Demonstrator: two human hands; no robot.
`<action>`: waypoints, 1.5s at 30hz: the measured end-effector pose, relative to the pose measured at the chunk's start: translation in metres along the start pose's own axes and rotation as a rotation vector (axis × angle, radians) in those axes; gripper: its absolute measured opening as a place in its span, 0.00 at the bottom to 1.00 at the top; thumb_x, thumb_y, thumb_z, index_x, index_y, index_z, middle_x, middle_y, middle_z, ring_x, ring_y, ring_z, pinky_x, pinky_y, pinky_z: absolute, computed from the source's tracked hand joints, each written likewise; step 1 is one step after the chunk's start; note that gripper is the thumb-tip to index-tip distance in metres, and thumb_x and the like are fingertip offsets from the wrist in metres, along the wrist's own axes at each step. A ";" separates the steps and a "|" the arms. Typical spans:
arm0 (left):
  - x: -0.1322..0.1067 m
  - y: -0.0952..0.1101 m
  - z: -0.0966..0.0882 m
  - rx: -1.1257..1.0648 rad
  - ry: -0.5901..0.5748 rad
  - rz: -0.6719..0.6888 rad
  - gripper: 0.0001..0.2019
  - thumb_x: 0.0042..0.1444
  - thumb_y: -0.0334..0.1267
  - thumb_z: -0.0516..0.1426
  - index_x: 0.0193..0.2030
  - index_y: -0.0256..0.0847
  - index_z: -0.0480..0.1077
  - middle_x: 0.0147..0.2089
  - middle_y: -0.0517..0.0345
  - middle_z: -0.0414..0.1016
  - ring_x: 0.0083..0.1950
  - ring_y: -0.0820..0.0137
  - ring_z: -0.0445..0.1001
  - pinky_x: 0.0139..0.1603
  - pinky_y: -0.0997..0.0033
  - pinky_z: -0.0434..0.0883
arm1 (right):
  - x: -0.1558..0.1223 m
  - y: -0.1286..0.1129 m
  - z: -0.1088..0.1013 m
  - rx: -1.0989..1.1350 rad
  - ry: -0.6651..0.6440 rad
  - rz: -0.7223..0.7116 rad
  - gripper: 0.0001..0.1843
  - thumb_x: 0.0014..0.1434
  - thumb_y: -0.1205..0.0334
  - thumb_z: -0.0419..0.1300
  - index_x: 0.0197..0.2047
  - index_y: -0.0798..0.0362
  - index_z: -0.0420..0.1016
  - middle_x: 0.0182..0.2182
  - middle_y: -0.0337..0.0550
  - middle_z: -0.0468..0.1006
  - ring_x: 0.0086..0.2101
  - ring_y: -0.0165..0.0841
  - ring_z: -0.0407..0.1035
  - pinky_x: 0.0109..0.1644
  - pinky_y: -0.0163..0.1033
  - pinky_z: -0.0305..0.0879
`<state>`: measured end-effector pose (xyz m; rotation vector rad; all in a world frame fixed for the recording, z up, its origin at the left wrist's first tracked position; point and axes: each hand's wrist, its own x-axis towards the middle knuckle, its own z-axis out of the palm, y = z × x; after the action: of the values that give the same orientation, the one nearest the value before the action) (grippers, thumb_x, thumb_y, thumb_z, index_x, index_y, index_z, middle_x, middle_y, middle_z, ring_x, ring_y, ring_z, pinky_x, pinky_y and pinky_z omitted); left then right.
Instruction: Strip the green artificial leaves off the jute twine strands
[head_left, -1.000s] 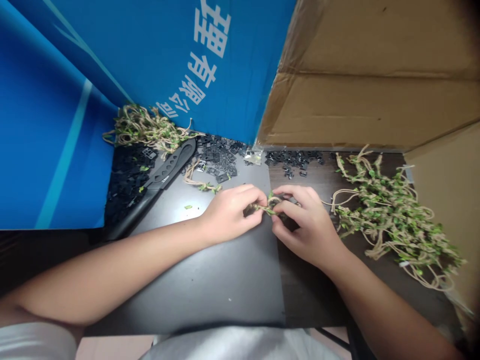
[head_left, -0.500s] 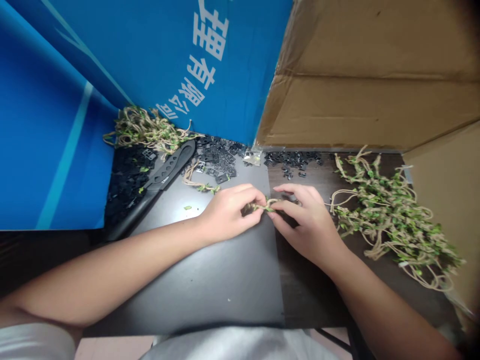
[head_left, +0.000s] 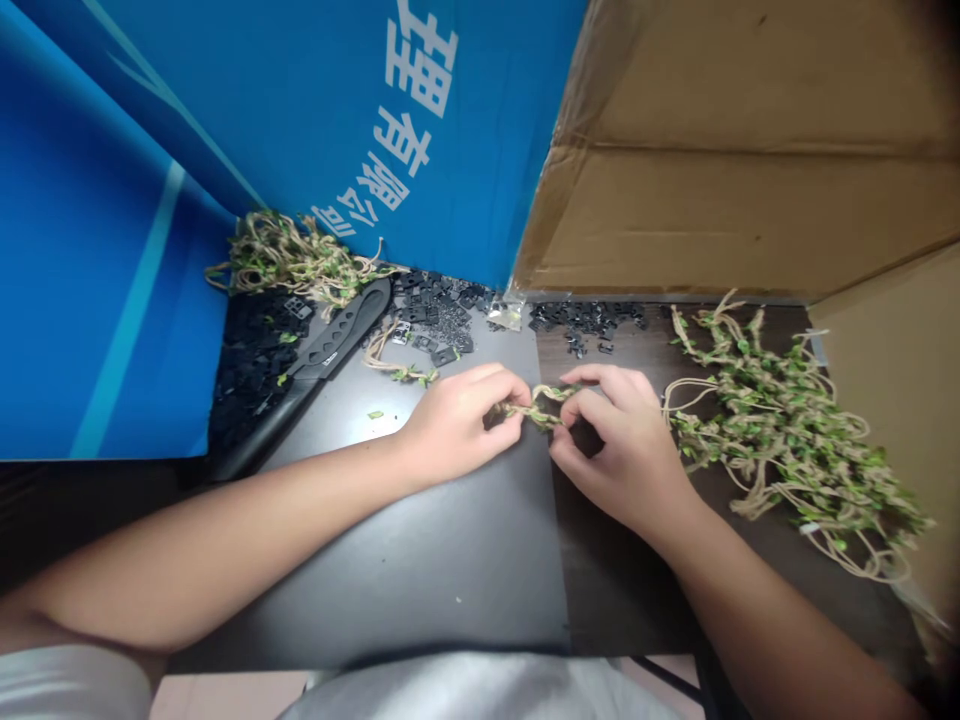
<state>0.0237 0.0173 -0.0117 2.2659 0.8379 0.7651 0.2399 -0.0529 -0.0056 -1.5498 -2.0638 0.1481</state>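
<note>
Both hands meet over the dark table [head_left: 420, 560], pinching one short piece of jute twine with small green leaves [head_left: 538, 408]. My left hand [head_left: 457, 425] is closed on the twine's left end. My right hand [head_left: 626, 445] is curled around the right end, thumb and forefinger pressed on it. Whether a small black part is in the right hand I cannot make out.
A large pile of leafy twine [head_left: 780, 430] lies to the right, a smaller heap [head_left: 289, 255] at the back left. Several small black plastic clips [head_left: 439, 310] are scattered at the back. A black knife-like tool [head_left: 322, 355] lies at left. Blue panel [head_left: 300, 120] and cardboard [head_left: 750, 150] wall the space.
My right hand's fingers have curled tighter and shifted slightly right along the twine, lifting a small loop of it. The left hand has stayed almost still.
</note>
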 end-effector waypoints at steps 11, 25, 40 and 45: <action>0.001 -0.001 0.000 -0.007 0.012 -0.006 0.04 0.60 0.30 0.60 0.41 0.42 0.73 0.39 0.62 0.76 0.40 0.72 0.74 0.45 0.72 0.68 | 0.004 -0.005 -0.008 0.079 0.193 -0.048 0.09 0.57 0.71 0.64 0.36 0.50 0.69 0.37 0.41 0.77 0.41 0.38 0.72 0.49 0.46 0.65; 0.001 0.000 -0.001 -0.006 0.018 -0.011 0.05 0.60 0.29 0.59 0.42 0.42 0.73 0.38 0.61 0.76 0.39 0.72 0.73 0.43 0.71 0.67 | -0.002 -0.001 -0.007 0.811 0.004 0.309 0.04 0.68 0.62 0.61 0.46 0.47 0.75 0.34 0.38 0.75 0.32 0.28 0.69 0.35 0.34 0.67; 0.000 0.000 -0.001 -0.014 0.009 0.005 0.06 0.60 0.29 0.59 0.42 0.42 0.73 0.39 0.61 0.76 0.39 0.72 0.74 0.45 0.71 0.68 | -0.005 0.002 -0.003 1.104 0.039 0.370 0.06 0.66 0.56 0.65 0.46 0.45 0.76 0.30 0.35 0.73 0.26 0.28 0.70 0.32 0.37 0.71; 0.001 -0.001 -0.001 -0.009 0.011 -0.017 0.06 0.59 0.29 0.59 0.43 0.41 0.73 0.39 0.61 0.76 0.40 0.71 0.74 0.45 0.71 0.68 | -0.002 -0.003 -0.007 0.923 0.050 0.257 0.05 0.69 0.59 0.61 0.47 0.45 0.77 0.32 0.36 0.72 0.24 0.26 0.65 0.27 0.36 0.62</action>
<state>0.0230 0.0187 -0.0109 2.2459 0.8564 0.7732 0.2412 -0.0576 0.0003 -1.1684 -1.3924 0.9859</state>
